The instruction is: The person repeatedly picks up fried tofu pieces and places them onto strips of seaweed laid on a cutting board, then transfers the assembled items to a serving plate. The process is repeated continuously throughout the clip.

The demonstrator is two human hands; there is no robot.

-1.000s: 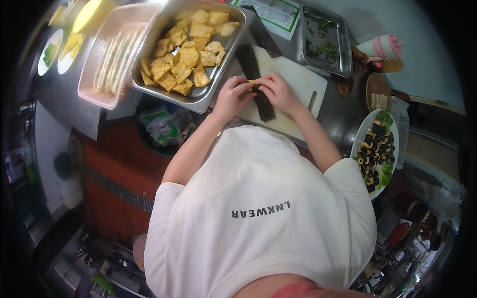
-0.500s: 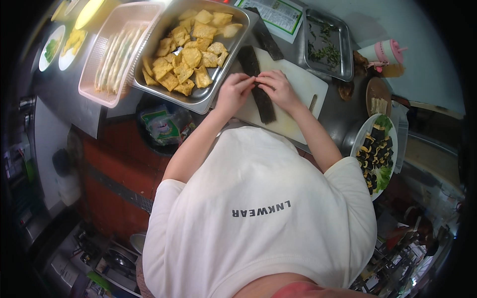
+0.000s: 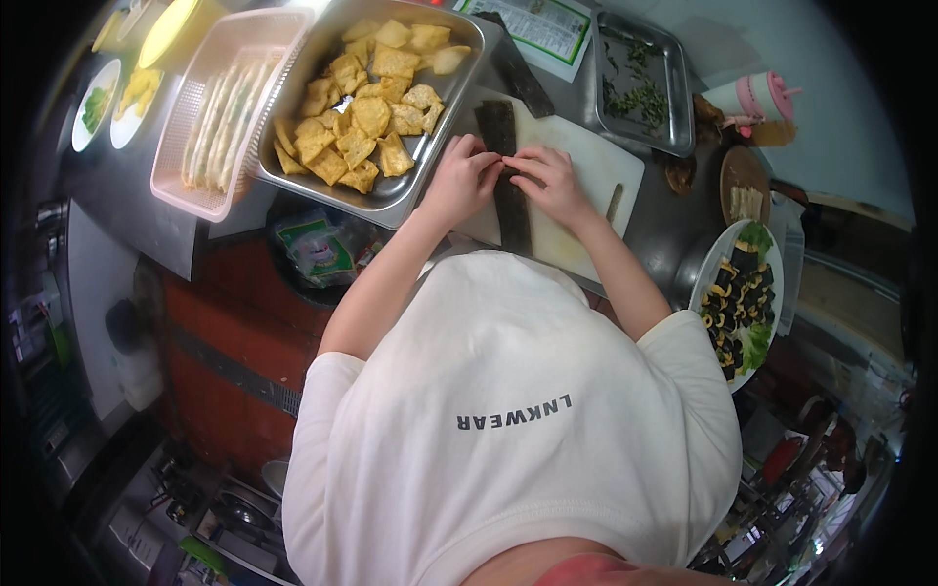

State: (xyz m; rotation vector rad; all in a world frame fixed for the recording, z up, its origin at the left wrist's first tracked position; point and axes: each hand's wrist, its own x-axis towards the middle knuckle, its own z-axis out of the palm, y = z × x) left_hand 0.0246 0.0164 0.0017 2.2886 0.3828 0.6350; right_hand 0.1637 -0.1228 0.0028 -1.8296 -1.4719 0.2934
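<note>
A long dark strip, seemingly a seaweed sheet (image 3: 514, 217), lies across the white cutting board (image 3: 578, 223). Over its middle my left hand (image 3: 462, 180) and my right hand (image 3: 551, 184) meet, thumbs and fingers pinched together. The fingertips close on the strip and cover what is between them. Beyond my hands the strip's far end shows; its near end reaches toward my shirt. Another dark strip (image 3: 524, 80) rests past the board's far edge.
Left of the board stands a steel tray (image 3: 430, 161) of fried yellow pieces, then a pink basket (image 3: 166, 181) with pale rolls. A smaller tray (image 3: 681, 103) with green leaves is at back right. Near right are a plate (image 3: 700, 293) of dark wrapped pieces and a tumbler (image 3: 747, 98).
The seaweed strip has turned to lie straighter toward me, its far end shifting slightly right. My pinched hands stay together and have moved slightly nearer to me.
</note>
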